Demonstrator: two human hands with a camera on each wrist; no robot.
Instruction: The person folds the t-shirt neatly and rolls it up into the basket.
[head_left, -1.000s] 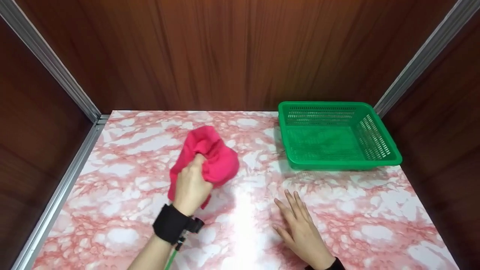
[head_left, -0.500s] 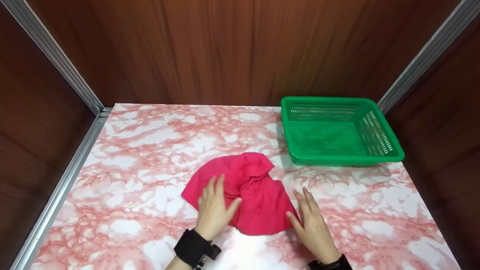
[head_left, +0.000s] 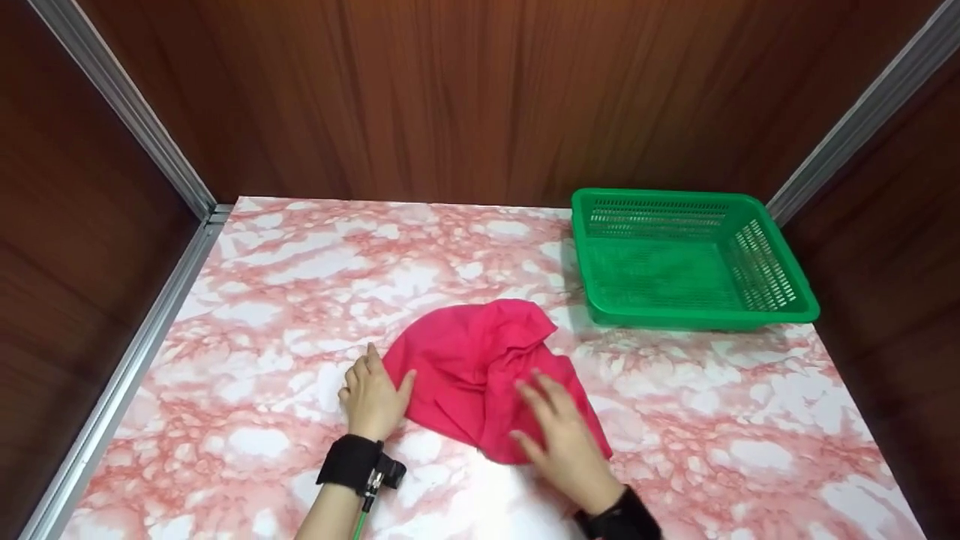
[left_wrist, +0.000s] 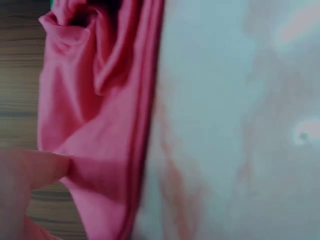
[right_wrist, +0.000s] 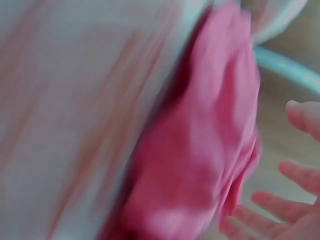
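- One crumpled pink cloth (head_left: 454, 352), lying on the near middle of a red-and-white marbled tabletop (head_left: 300, 300).
- One left hand (head_left: 373, 397), fingers loose, thumb set apart, its tip at the cloth's left edge.
- One right hand (head_left: 566, 439), fingers spread, above the cloth's right part.
- One green basket (head_left: 697, 316) with slotted sides, far right on the tabletop.
- Two black wristbands (head_left: 349, 463), one per wrist.

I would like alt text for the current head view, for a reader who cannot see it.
A crumpled pink cloth lies on a marbled table, with a person's left hand at its left edge and right hand over its right part. Farther back on the right stands a green basket, before a brown wood-grain panel.
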